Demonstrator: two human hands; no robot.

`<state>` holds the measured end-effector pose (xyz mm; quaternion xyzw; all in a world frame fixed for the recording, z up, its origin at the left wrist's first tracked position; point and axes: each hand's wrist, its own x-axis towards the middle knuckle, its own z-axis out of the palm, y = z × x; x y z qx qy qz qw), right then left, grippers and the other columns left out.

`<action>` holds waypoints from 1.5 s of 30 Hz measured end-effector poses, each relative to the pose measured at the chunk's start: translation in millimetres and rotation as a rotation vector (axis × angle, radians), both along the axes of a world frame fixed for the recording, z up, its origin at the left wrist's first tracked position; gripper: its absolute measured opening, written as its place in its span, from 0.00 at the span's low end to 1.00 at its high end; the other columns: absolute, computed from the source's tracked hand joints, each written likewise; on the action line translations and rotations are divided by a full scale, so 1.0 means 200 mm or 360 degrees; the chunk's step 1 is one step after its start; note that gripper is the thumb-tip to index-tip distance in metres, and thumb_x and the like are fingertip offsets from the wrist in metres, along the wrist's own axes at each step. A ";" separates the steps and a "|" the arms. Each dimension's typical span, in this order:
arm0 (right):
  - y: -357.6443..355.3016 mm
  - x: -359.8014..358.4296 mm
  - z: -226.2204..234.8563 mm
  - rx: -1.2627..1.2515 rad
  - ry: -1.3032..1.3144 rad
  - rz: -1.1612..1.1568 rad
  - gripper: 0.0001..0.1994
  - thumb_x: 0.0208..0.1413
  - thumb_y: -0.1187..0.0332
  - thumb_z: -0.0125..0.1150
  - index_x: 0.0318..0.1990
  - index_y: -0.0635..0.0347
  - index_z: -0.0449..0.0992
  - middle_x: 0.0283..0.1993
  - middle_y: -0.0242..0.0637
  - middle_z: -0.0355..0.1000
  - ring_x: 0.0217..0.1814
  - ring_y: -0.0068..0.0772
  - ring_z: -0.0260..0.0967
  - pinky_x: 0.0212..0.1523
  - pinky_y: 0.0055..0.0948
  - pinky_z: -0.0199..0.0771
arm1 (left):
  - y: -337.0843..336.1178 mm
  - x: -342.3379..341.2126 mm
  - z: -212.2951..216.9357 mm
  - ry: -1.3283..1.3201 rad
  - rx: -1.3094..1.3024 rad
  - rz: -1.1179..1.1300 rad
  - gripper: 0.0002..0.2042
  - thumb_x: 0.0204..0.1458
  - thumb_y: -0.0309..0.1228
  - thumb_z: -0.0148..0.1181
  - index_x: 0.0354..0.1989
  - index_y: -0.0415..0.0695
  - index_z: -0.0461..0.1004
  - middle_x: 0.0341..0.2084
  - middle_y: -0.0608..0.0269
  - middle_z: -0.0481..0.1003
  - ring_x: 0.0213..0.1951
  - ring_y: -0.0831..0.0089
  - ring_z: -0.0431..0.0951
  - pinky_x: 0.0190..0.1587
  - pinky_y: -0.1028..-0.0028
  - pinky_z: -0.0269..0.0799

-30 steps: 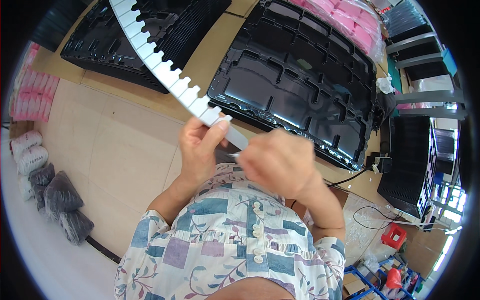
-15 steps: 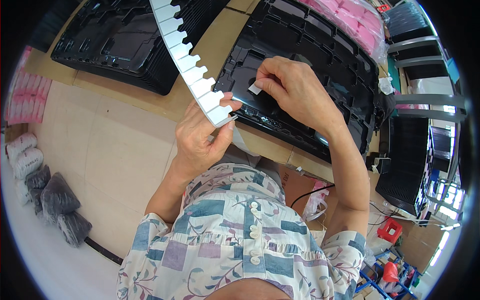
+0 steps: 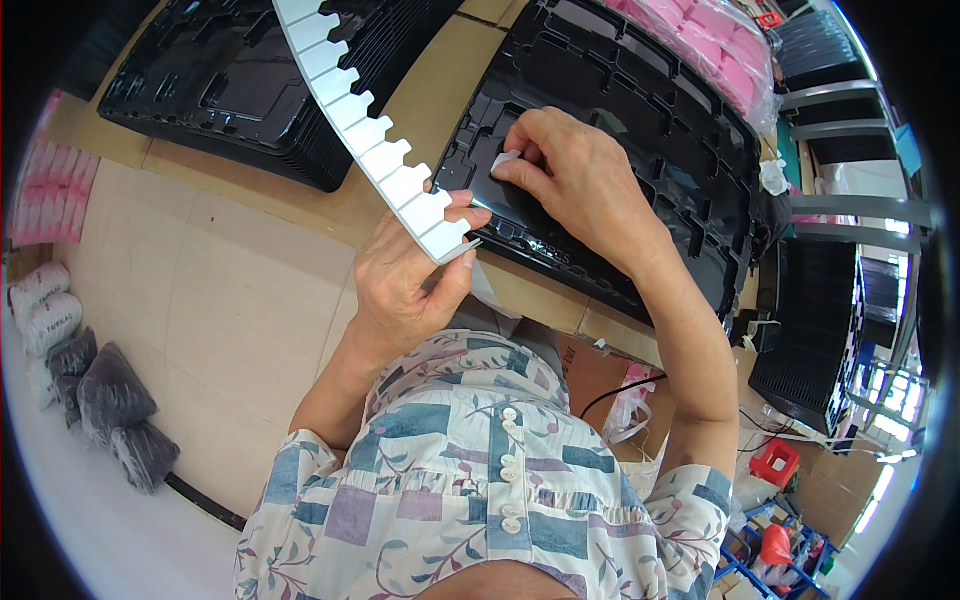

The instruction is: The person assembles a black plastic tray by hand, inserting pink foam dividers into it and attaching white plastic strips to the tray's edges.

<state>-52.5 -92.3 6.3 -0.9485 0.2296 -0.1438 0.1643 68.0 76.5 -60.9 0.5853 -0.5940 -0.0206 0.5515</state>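
Left hand (image 3: 405, 285) is gripping a notched white strip (image 3: 365, 130) running toward 11 o'clock. Right hand (image 3: 575, 180) is pinching a small white pad (image 3: 505, 160), pressing it into the black moulded tray (image 3: 640, 120); most strip pads remaining, by appearance.

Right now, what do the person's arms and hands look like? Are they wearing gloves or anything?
No gloves: the left hand and right hand are bare, and I see no rings, watch or bracelet. Both forearms are uncovered too. The short sleeves belong to a buttoned blouse in a patchwork print of blue, teal, purple and cream squares with thin leafy vine drawings, and small white buttons run down its front.
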 end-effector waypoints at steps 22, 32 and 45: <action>0.00 0.02 0.04 -0.0137 0.0100 0.0050 0.06 0.57 0.73 0.58 0.33 0.69 0.75 0.35 0.49 0.76 0.36 0.52 0.77 0.37 0.43 0.77 | 0.00 0.03 -0.01 0.0030 -0.0033 -0.0086 0.13 0.46 0.18 0.62 0.41 0.39 0.82 0.40 0.58 0.82 0.48 0.60 0.82 0.54 0.58 0.72; 0.09 0.04 -0.01 -0.0875 0.0348 0.0127 0.08 0.51 0.72 0.63 0.32 0.64 0.69 0.30 0.40 0.68 0.34 0.42 0.75 0.28 0.35 0.75 | 0.00 0.03 -0.02 0.0073 -0.0013 -0.0093 0.13 0.44 0.18 0.63 0.41 0.39 0.82 0.39 0.56 0.82 0.47 0.60 0.82 0.52 0.59 0.73; 0.05 0.04 -0.02 -0.0466 0.0200 0.0102 0.06 0.53 0.74 0.61 0.33 0.64 0.70 0.30 0.44 0.70 0.32 0.48 0.75 0.31 0.39 0.75 | 0.00 0.04 -0.02 0.0053 0.0003 -0.0133 0.15 0.44 0.18 0.63 0.42 0.39 0.82 0.41 0.56 0.82 0.47 0.58 0.81 0.51 0.59 0.73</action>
